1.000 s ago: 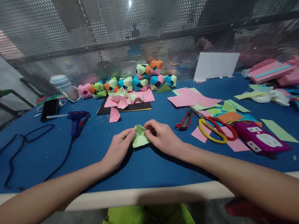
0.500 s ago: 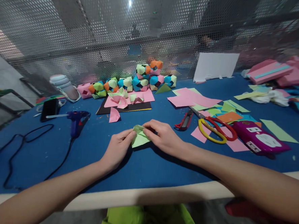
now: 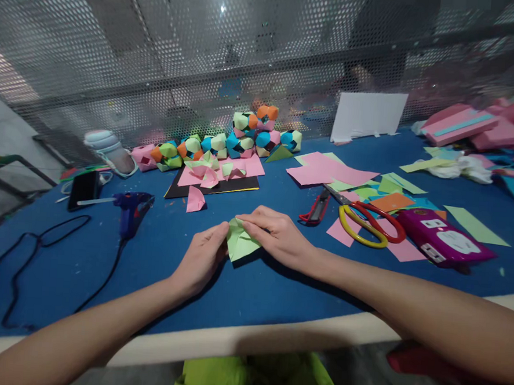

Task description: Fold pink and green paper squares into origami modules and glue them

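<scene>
A small folded piece of light green paper [image 3: 241, 245] is held just above the blue table [image 3: 250, 296], near its front edge. My left hand [image 3: 203, 256] pinches its left edge between thumb and fingers. On the other side, my right hand [image 3: 278, 234] grips the upper right of the paper, its fingers laid over the fold. Creases run across the sheet. Beyond my hands lie a folded pink paper piece [image 3: 195, 200] and a black board [image 3: 235, 186] bearing pink sheets and folded pieces.
On the left are a blue glue gun [image 3: 129, 208] with its cord, a phone [image 3: 84, 190] and a bottle [image 3: 111, 151]. Folded paper balls [image 3: 192, 148] line the back. Right of me lie a red cutter [image 3: 316, 209], scissors [image 3: 366, 225], a purple packet [image 3: 444, 237] and paper scraps.
The green paper has turned slightly in my hands, its lower corner now pointing more toward me. My right fingers have shifted left along its top. Both hands keep their hold.
</scene>
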`<state>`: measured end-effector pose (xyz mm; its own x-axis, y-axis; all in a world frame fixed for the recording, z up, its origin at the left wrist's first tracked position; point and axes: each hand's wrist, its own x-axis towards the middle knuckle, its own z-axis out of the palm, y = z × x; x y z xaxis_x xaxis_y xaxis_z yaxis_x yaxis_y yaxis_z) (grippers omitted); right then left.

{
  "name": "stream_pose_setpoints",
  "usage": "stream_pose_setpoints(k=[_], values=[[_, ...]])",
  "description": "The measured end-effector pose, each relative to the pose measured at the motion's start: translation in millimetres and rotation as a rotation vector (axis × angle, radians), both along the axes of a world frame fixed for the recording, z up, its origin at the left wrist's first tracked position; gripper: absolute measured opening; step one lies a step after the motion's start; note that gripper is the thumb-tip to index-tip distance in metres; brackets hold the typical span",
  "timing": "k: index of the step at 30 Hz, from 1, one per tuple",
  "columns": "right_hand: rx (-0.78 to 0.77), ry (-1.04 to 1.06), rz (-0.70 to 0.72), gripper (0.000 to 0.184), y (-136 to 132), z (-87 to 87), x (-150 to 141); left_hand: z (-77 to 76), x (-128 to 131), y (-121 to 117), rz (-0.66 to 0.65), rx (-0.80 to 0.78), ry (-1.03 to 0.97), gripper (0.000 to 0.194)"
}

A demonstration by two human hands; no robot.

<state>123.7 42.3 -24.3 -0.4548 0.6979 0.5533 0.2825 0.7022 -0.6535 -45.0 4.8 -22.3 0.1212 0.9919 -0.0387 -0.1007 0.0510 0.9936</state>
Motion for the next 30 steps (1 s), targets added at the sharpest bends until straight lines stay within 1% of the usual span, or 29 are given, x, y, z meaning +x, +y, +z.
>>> stream_pose_setpoints(k=[8, 18, 21, 24, 30], values=[[-0.165, 0.021, 0.083, 0.033, -1.7, 7.4, 1.2, 1.7, 0.5, -0.1, -0.058, -0.012, -0.032, 0.031], [-0.229, 0.12, 0.122, 0.021, 1.1, 1.1, -1.1, -1.7, -2.2, 1.4, -0.043, -0.002, 0.068, 0.037], [-0.262, 0.106, 0.121, 0.026, -0.4, 4.1, -0.7, -3.3, -2.7, 1.9, -0.026, -0.005, 0.077, 0.036], [-0.305, 0.104, 0.126, 0.035, -1.4, 6.9, 0.1, -5.0, -3.2, 2.5, -0.011, 0.0, 0.015, 0.032], [-0.281, 0.11, 0.153, 0.025, 0.3, 3.5, -0.2, -5.7, -4.8, 3.5, 0.0, -0.011, 0.015, 0.032]])
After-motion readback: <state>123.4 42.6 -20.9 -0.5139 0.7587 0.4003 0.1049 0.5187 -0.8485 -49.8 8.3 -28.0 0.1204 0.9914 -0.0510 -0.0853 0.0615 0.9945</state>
